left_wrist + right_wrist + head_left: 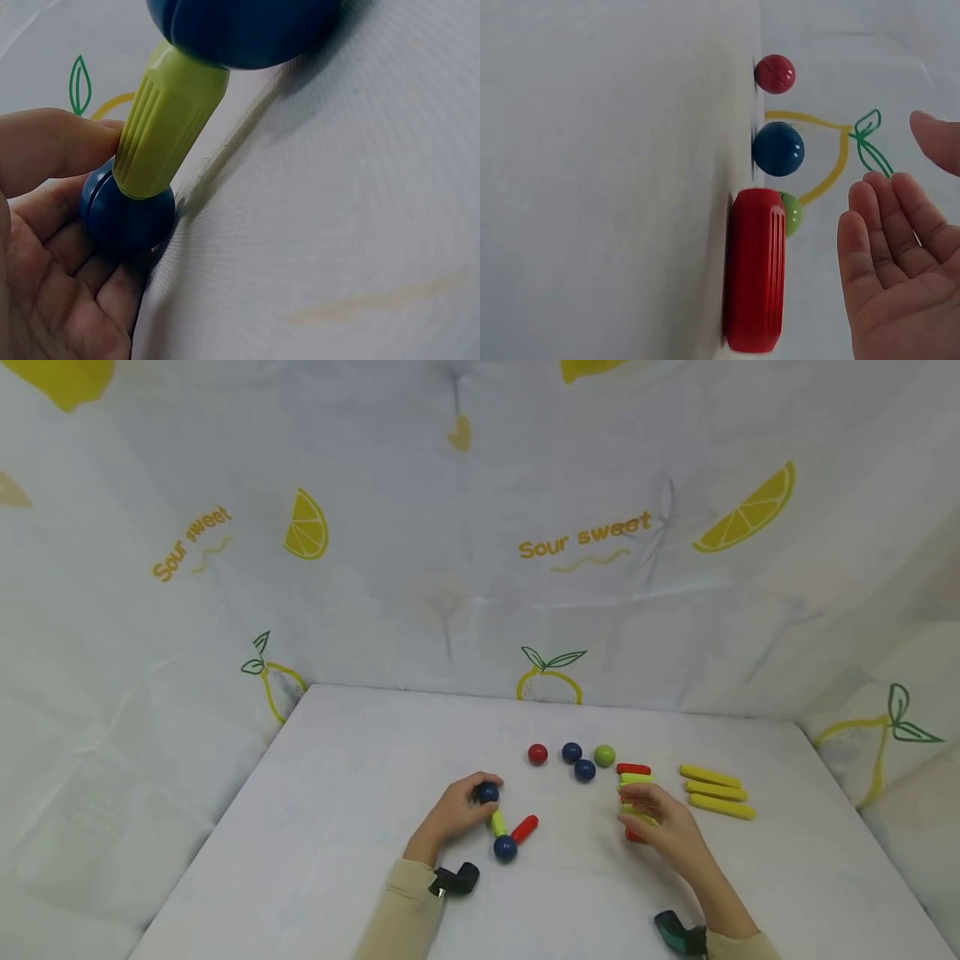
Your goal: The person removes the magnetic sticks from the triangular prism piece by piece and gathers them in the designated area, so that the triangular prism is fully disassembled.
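Note:
My left hand [453, 810] grips a dark blue ball [488, 792], its fingers around the ball and its thumb against the joined lime-green rod [169, 120]. A second blue ball [506, 848] sits at the rod's other end, with a red rod [526, 829] angling away from it; all rest on the table. My right hand [667, 827] hovers over a column of short rods, fingers apart and nothing held. A red rod [633, 769] shows at the column's far end and another red rod [756, 270] in the right wrist view; the hand partly hides the column.
Beyond the hands lie a red ball [537, 754], two loose blue balls [585, 770] and a green ball [604, 756]. Three long yellow rods [722, 807] lie side by side at the right. A printed cloth [420, 635] hangs behind the white table [300, 835].

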`<action>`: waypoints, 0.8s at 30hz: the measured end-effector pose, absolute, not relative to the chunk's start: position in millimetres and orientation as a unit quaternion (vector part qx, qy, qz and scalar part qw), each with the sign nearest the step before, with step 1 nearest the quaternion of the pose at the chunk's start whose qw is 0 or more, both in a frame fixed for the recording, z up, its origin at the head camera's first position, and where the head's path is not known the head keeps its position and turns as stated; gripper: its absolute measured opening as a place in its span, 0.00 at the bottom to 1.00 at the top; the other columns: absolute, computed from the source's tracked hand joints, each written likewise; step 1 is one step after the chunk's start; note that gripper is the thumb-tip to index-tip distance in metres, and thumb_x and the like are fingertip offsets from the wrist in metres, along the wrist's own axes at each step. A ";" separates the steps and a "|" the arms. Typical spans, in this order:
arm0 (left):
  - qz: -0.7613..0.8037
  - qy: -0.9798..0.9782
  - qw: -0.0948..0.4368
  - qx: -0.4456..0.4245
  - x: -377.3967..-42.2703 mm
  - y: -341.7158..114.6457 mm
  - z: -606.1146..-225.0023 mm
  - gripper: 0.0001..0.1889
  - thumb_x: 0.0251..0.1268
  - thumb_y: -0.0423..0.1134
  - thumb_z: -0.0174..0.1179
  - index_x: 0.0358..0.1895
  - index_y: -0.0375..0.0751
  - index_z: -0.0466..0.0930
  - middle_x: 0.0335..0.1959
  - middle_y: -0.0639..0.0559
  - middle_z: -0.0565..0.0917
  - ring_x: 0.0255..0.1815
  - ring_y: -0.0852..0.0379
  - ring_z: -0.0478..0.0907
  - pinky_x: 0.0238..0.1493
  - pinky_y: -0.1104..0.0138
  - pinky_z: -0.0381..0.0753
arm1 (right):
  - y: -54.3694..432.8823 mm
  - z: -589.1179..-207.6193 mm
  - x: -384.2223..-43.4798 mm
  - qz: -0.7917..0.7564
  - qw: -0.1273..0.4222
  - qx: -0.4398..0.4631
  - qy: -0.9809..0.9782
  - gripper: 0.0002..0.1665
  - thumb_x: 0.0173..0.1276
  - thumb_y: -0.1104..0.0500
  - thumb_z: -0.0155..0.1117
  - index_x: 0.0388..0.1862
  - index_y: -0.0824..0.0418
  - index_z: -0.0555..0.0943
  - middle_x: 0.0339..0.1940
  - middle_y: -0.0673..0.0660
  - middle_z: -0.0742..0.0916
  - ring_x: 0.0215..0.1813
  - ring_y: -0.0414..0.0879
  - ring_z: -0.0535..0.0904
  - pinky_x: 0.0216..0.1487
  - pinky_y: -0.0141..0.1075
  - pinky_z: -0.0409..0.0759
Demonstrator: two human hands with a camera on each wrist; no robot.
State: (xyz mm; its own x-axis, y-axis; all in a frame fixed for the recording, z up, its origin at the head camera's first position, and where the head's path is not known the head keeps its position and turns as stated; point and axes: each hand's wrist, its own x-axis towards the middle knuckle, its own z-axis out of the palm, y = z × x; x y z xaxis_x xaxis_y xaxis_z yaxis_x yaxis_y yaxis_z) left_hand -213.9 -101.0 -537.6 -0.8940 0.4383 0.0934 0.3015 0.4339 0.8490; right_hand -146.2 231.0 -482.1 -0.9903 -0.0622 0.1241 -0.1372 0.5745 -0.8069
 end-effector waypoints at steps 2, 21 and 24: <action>0.484 0.844 0.071 0.220 -213.5 -101.0 -538.4 0.18 0.63 0.41 0.59 0.56 0.48 0.76 0.60 0.50 0.77 0.67 0.49 0.68 0.68 0.52 0.66 | 221.7 -482.3 -150.1 0.471 0.029 0.075 -0.878 0.24 0.64 0.57 0.66 0.56 0.65 0.74 0.54 0.61 0.82 0.55 0.51 0.79 0.54 0.27 0.79; 0.480 0.845 0.069 0.226 -213.5 -101.6 -535.6 0.18 0.63 0.41 0.59 0.57 0.47 0.75 0.60 0.51 0.78 0.67 0.51 0.69 0.69 0.52 0.65 | 145.7 -512.1 -184.3 0.495 -0.152 0.230 -0.824 0.22 0.65 0.58 0.63 0.58 0.60 0.76 0.56 0.57 0.82 0.59 0.52 0.77 0.61 0.40 0.76; 0.479 0.846 0.070 0.225 -213.0 -101.6 -534.4 0.18 0.63 0.42 0.58 0.57 0.47 0.75 0.60 0.51 0.78 0.67 0.51 0.69 0.69 0.51 0.65 | 144.2 -516.8 -184.7 0.489 -0.166 0.226 -0.826 0.21 0.65 0.58 0.63 0.57 0.57 0.77 0.56 0.53 0.82 0.60 0.50 0.76 0.62 0.39 0.76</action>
